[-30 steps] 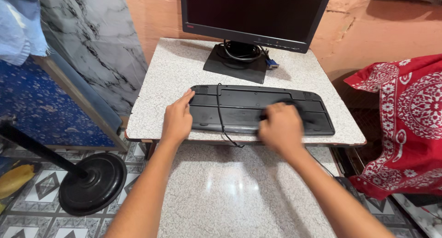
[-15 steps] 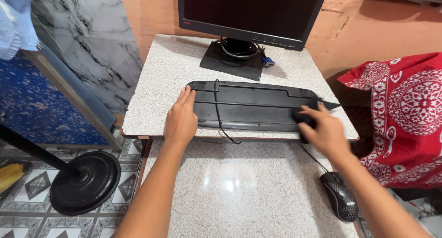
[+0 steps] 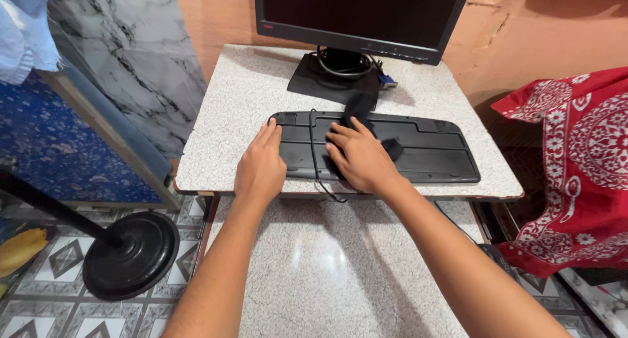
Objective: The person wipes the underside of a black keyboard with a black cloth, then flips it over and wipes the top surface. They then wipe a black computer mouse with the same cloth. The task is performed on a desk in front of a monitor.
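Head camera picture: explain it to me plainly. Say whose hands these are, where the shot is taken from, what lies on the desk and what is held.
This is no machine: one person wears a camera on the head, looking down at their own bare arms. The left hand lies flat on the left end of a black plastic keyboard, which is turned underside up, its thin black cable trailing across it. The right hand presses a dark cloth against the keyboard's middle, fingers spread over it. The keyboard sits on a speckled white desk, in front of a black monitor on its stand. A red patterned cloth hangs at the right, and a black round stand base sits on the tiled floor.
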